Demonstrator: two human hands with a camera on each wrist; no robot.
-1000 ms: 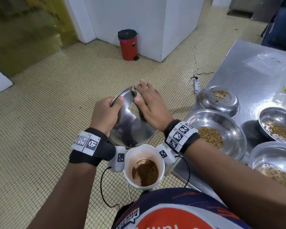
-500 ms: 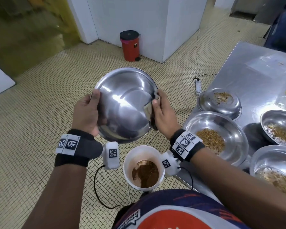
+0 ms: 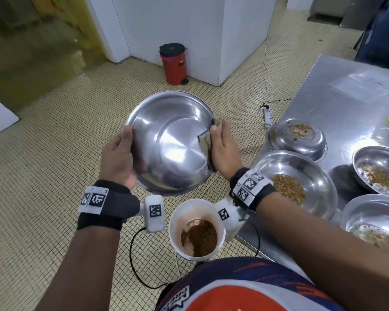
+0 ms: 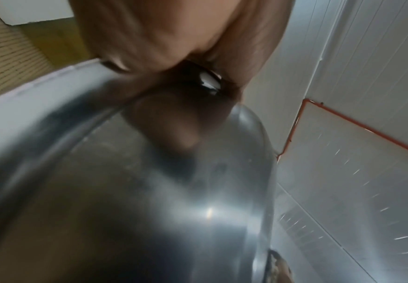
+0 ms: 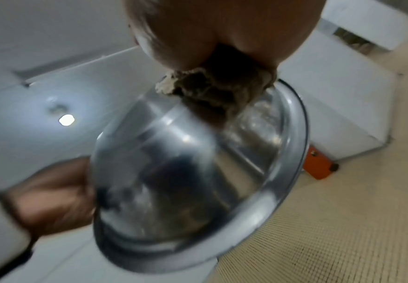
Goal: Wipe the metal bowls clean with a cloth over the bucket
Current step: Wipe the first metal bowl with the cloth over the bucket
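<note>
A shiny metal bowl (image 3: 170,142) is held in the air, its inside turned up toward me, above and beyond the white bucket (image 3: 197,230) that holds brown waste. My left hand (image 3: 119,160) grips the bowl's left rim, thumb on the rim, fingers hidden beneath. My right hand (image 3: 222,151) pinches the right rim with a dirty tan cloth (image 3: 217,124) bunched between palm and metal. In the right wrist view the cloth (image 5: 212,90) sits against the bowl's (image 5: 198,181) outer wall. In the left wrist view the bowl (image 4: 137,191) fills the frame.
A steel table (image 3: 350,102) at right carries several dirty metal bowls with brown crumbs; the nearest (image 3: 299,185) is beside my right wrist. An upturned bowl (image 3: 296,138) lies further back. A red pedal bin (image 3: 173,63) stands by the white wall. A power strip (image 3: 267,116) and cables lie on the tiled floor.
The bowl went from tilted on edge, with my right hand flat inside it, to face-up. My right hand moved to the right rim with the cloth; both hands rose slightly.
</note>
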